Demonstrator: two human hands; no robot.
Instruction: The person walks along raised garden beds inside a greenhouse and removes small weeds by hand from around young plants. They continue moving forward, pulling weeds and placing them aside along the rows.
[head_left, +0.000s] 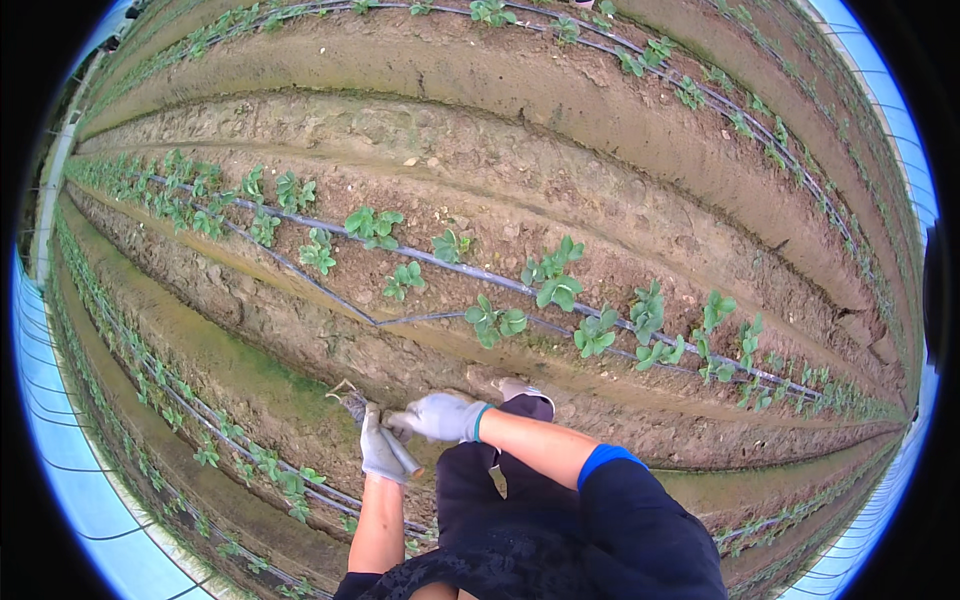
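My left hand (379, 450), in a pale work glove, is closed around a handled tool. The grey cylindrical handle (405, 455) sticks out below the palm and ends in a brownish tip. Beyond the fingers a dark, shaggy head with thin pale prongs (346, 394) shows; its exact kind is unclear. My right hand (442, 417), gloved with a green cuff, meets the left at the thumb, fingers curled. Whether it grips the tool or the other glove is hidden. Both hands are above the furrow, left of my dark trousers.
Leafy young plants (491, 321) grow on the raised soil bed in front of me. Drip lines (450, 262) run along it, one thin line bent towards the bed's edge. My shoe (517, 386) stands in the furrow. More planted beds curve away on both sides.
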